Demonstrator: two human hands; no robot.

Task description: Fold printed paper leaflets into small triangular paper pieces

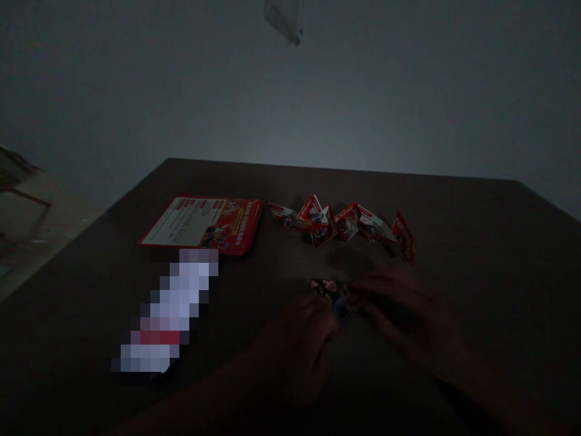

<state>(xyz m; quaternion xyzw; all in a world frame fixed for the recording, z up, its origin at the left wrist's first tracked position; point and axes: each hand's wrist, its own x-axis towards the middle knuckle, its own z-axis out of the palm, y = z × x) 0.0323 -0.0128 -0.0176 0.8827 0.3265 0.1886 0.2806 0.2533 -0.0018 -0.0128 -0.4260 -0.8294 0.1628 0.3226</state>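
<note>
The room is very dark. A small dark item with a pinkish pattern [324, 287] lies between my two hands near the middle of the table. My left hand [302, 339] has its fingers curled against the item's lower left side. On the right, my right hand [399, 309] touches its right end with thumb and fingertips, the fingers bent toward it. What the item is, I cannot make out. Beyond my hands a folded red and white printed strip [320, 224] stands in zigzags.
A red and white printed packet [195, 221] lies at the back left of the dark table [263, 175]. A lit, pixelated oblong object [181, 309] lies in front of it. Behind the table rises a pale wall [363, 91]; part of some furniture [25, 197] shows at far left.
</note>
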